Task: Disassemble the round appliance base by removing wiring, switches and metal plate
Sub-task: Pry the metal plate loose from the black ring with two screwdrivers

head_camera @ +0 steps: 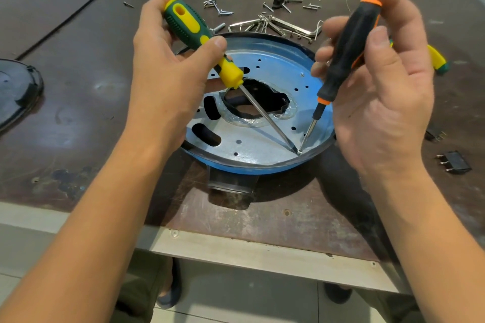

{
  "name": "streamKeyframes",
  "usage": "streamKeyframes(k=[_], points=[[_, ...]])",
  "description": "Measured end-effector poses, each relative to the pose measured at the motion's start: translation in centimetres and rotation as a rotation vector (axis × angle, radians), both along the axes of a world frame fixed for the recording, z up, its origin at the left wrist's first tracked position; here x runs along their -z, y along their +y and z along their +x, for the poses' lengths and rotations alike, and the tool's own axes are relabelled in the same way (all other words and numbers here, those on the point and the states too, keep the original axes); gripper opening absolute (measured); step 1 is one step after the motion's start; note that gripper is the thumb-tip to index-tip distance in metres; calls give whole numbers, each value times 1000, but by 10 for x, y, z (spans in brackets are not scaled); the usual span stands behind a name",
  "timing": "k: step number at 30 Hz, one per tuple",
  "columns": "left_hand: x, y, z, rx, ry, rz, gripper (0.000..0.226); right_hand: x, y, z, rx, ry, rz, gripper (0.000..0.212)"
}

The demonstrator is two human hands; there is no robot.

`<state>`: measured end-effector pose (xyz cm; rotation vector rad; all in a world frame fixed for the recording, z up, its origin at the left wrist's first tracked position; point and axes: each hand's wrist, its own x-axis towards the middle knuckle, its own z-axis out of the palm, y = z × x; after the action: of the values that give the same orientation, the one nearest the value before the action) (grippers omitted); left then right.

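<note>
Head view. The round appliance base (231,164), blue-rimmed, lies on the tabletop (91,86) near its front edge, between the two forearms. The metal plate (262,139) is still seated in it, and a ragged central opening shows a dark interior.

The left grip (168,60) is clenched around the handle of a green-and-yellow screwdriver (189,23), whose shaft slants down to the right. The right grip (380,86) holds a black-and-orange screwdriver (349,47) between thumb and fingers, nearly upright. Both tips meet at one screw (299,151) near the plate's near-right rim.

Behind the base lie loose screws (219,9) and a set of hex keys (278,25). To the right are two small black pronged parts (455,161), well apart from the base. A dark round cover (15,92) sits at the left edge. A second yellow-and-green handle (437,59) shows just behind the right grip.
</note>
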<state>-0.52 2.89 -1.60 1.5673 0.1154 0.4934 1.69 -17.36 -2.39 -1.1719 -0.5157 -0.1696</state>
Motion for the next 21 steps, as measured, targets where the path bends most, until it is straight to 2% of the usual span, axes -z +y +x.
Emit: streamKeyframes(k=[2, 4, 11, 14, 18, 21], points=[[0, 1, 0, -1, 0, -1, 54, -2, 3, -1, -4, 7, 32, 23], [0, 1, 0, -3, 2, -1, 54, -4, 6, -2, 24, -9, 38, 30], [0, 0, 0, -6, 9, 1, 54, -2, 0, -1, -13, 52, 58, 28], [0, 1, 0, -2, 8, 4, 55, -4, 3, -2, 3, 42, 65, 20], [1, 2, 1, -1, 9, 10, 55, 0, 2, -1, 37, -36, -15, 35], [3, 4, 2, -14, 23, 40, 55, 1, 0, 0, 14, -38, -13, 36]])
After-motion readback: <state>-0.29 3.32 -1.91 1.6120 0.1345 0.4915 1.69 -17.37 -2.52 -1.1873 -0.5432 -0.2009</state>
